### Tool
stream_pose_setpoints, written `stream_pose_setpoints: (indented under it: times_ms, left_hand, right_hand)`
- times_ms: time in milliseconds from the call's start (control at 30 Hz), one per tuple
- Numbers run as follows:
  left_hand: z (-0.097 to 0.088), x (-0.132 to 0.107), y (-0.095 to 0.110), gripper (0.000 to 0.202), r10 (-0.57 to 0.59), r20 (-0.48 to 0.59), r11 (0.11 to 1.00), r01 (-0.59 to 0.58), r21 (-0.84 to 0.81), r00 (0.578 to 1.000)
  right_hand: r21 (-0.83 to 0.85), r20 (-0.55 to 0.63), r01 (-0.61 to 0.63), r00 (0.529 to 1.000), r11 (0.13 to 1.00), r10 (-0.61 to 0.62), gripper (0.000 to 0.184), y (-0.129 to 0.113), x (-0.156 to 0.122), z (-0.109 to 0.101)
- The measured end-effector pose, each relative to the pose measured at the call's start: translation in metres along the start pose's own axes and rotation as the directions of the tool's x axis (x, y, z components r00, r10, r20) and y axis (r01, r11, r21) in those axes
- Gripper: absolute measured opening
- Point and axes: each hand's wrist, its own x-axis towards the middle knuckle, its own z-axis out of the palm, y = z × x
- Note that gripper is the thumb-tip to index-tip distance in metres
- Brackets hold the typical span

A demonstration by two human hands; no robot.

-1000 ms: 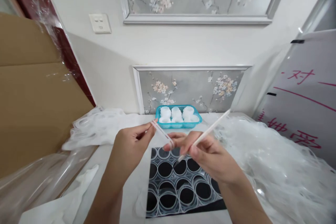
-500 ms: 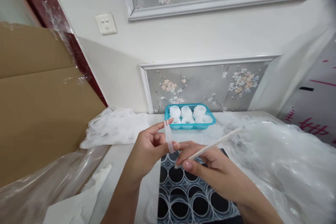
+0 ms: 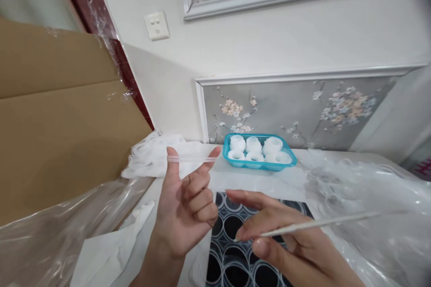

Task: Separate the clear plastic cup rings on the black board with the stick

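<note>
My left hand (image 3: 185, 215) is turned palm toward me, thumb and forefinger spread and the other fingers curled. A thin translucent ring (image 3: 191, 159) spans from the thumb to the forefinger and is held on them. Between thumb and fingers of my right hand (image 3: 289, 233) is a slim whitish stick (image 3: 330, 221), its narrow tip pointing left and its far end blurred. That hand hovers over a black sheet (image 3: 232, 226) patterned with rows of clear rings. Whether these rings are loose or fixed cannot be made out.
Behind the hands stands a blue tray (image 3: 261, 168) holding several stacks of white rings. Bunched translucent rings (image 3: 151, 154) lie at the left rear, and clear plastic material (image 3: 370, 188) heaps up on the right. A large cardboard box (image 3: 60, 143) and white paper (image 3: 107, 242) are at the left.
My left hand has turned palm toward me, spreading the ring sideways between thumb and forefinger. My right hand has moved away from it, down and right, with the stick. The view has shifted left.
</note>
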Motion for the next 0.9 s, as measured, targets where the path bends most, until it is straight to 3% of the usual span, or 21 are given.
stream_pose_setpoints:
  times_ms: [433, 500, 567, 600, 633, 667, 733, 767, 833, 900]
  left_hand:
    - [0.008, -0.014, -0.012, 0.087, -0.081, 0.139, 0.994, 0.070, 0.080, 0.987]
    - [0.006, -0.015, -0.013, 0.086, -0.099, 0.177, 0.983, 0.069, 0.171, 0.979]
    - [0.004, -0.014, -0.015, 0.081, -0.040, 0.204, 0.923, -0.042, 0.383, 0.978]
    - [0.002, -0.012, -0.016, 0.076, 0.046, 0.202, 0.830, -0.150, 0.538, 0.978]
    - [0.001, -0.010, -0.017, 0.070, 0.177, 0.190, 0.662, -0.259, 0.703, 0.966]
    - [0.000, -0.008, -0.017, 0.068, 0.330, 0.183, 0.428, -0.320, 0.845, 0.926]
    - [-0.001, -0.003, -0.018, 0.079, 0.548, 0.200, -0.035, -0.216, 0.976, 0.812]
    - [-0.001, -0.001, -0.018, 0.084, 0.587, 0.201, -0.179, -0.117, 0.977, 0.784]
    - [-0.001, 0.001, -0.018, 0.085, 0.583, 0.191, -0.300, -0.009, 0.954, 0.789]
    - [-0.001, 0.001, -0.019, 0.084, 0.546, 0.186, -0.311, -0.008, 0.951, 0.817]
  right_hand:
    - [-0.189, -0.172, -0.001, 0.985, 0.982, -0.032, 0.011, -0.014, -0.008, -0.012]
    - [-0.201, -0.179, 0.006, 0.983, 0.979, -0.043, 0.010, -0.015, -0.010, -0.013]
    - [-0.184, -0.211, -0.004, 0.977, 0.983, -0.036, 0.010, -0.018, -0.012, -0.014]
    - [-0.157, -0.246, -0.012, 0.969, 0.987, -0.028, 0.010, -0.019, -0.014, -0.013]
    - [-0.117, -0.289, -0.018, 0.957, 0.993, -0.016, 0.010, -0.020, -0.015, -0.013]
    - [-0.064, -0.332, -0.022, 0.943, 0.998, 0.000, 0.010, -0.021, -0.017, -0.012]
    - [0.078, -0.393, -0.011, 0.918, 0.997, 0.041, 0.009, -0.021, -0.019, -0.011]
    - [0.158, -0.399, -0.008, 0.914, 0.987, 0.071, 0.009, -0.019, -0.019, -0.011]
    - [0.306, -0.352, -0.009, 0.928, 0.952, 0.122, 0.009, -0.015, -0.017, -0.014]
    - [0.413, -0.262, -0.037, 0.952, 0.910, 0.157, 0.011, -0.008, -0.013, -0.017]
